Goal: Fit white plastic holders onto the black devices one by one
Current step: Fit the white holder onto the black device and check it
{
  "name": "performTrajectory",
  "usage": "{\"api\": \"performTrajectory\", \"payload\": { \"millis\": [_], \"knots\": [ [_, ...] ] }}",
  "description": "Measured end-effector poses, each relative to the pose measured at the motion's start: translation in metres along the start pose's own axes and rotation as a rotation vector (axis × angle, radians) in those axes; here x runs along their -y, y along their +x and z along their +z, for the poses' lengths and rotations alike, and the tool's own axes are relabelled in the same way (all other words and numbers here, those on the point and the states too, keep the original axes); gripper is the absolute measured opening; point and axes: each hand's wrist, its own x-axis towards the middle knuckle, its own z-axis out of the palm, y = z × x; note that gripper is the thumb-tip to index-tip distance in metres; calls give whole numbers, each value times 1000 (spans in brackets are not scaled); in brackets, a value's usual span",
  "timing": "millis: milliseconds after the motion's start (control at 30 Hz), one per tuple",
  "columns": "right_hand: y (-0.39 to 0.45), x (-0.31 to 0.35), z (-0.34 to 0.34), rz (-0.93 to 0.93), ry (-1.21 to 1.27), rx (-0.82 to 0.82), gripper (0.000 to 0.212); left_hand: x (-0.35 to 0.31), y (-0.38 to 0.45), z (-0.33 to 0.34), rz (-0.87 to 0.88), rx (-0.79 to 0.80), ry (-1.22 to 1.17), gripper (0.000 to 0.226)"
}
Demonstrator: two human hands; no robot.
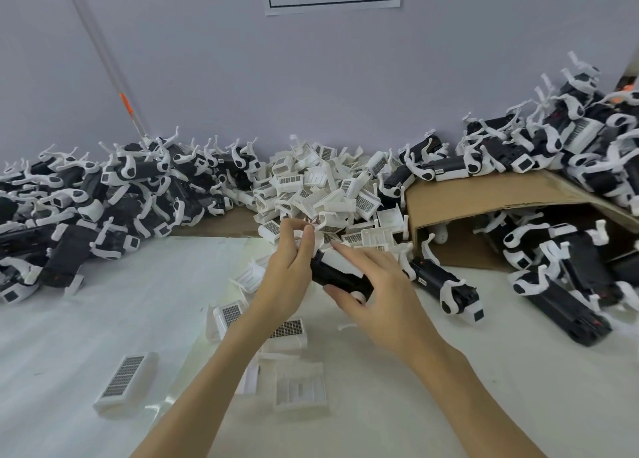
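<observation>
**Both hands on one black device at the counter's centre**

The left hand (288, 271) comes in from 6 o'clock, its forearm angled up toward 1 o'clock. Its grip is clamped: fingers curl round the far end of the black device (340, 277), and the thumb and forefinger pinch a small white piece at that end, too blurred to make out clearly. The right hand (378, 296) enters from 5 o'clock; its thumb presses under the near end of the device while its fingers lie nearly straight along the top, so that grip too is closed on the device.

The device is a dark, stubby bar held just above the counter (103, 319), tilted so one end points to 10 o'clock and the other to 4 o'clock. A white part shows along its upper edge beneath the right fingers.

At 12 o'clock from the hands, touching the wall, lies a heap of white plastic holders (321, 188), boxy with gridded faces. More loose holders lie at 6 and 7 o'clock near the forearms. Devices with white parts attached are piled at 9 o'clock (90, 201) and at 3 o'clock, on and inside a cardboard box (484, 194) lying on its side.
</observation>
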Motion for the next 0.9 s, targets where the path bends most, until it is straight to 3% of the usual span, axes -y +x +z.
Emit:
{"api": "performTrajectory", "payload": {
  "millis": [233, 333, 400, 500, 567, 667, 900],
  "knots": [
    [-1, 0, 8, -47, 1, 6, 74, -2, -1, -4, -44, 32, 13, 21],
    [0, -6, 6, -10, -7, -6, 69, -6, -3, -8, -66, 144, -15, 27],
    [-1, -7, 4, 42, 76, -15, 59, -9, -4, -15, -14, 274, -52, 29],
    [-2, -9, 2, 73, 186, -18, 51, -13, -2, -24, 171, 397, 118, 35],
    [-2, -9, 3, 69, 154, -65, 47, -13, -2, -24, 227, 366, 198, 33],
    [1, -7, 4, -1, -16, -193, 46, -11, -1, -24, 162, 308, 90, 28],
    [2, -4, 4, -35, -39, -224, 49, -4, 3, -25, 94, 327, -2, 28]
  ]
}}
